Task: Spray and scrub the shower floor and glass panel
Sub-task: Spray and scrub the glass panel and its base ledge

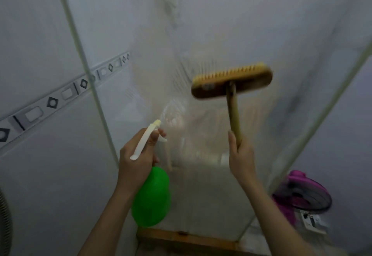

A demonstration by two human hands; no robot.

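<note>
Item 1. Left hand point(136, 161): raised in the lower centre, fingers curled round the neck of the spray bottle point(151, 197), one finger hooked over the white trigger. The bottle has a bright green body hanging below the hand and a white spray head with a pale yellow nozzle pointing up toward the glass panel point(201, 34).

Item 2. Right hand point(241, 159): to the right of the left hand and apart from it, wrapped round the lower end of the scrub brush point(231, 82) handle, with one finger straightened along it. The brush has a pale wooden handle standing nearly upright, a brown block head set crosswise and yellow bristles turned to the glass. The head is motion-blurred, so contact with the panel cannot be told.

Item 3. Glass panel: fills the centre, cloudy and streaked, with greenish edges at left and right. What lies behind it is too blurred to name.

Item 4. Tiled wall point(40, 24): on the left, pale, crossed by a patterned border strip point(66, 92).

Item 5. Wooden sill point(181, 237): at the foot of the panel.

Item 6. Purple fan point(302, 193): lower right, beyond the panel's right edge.
</note>
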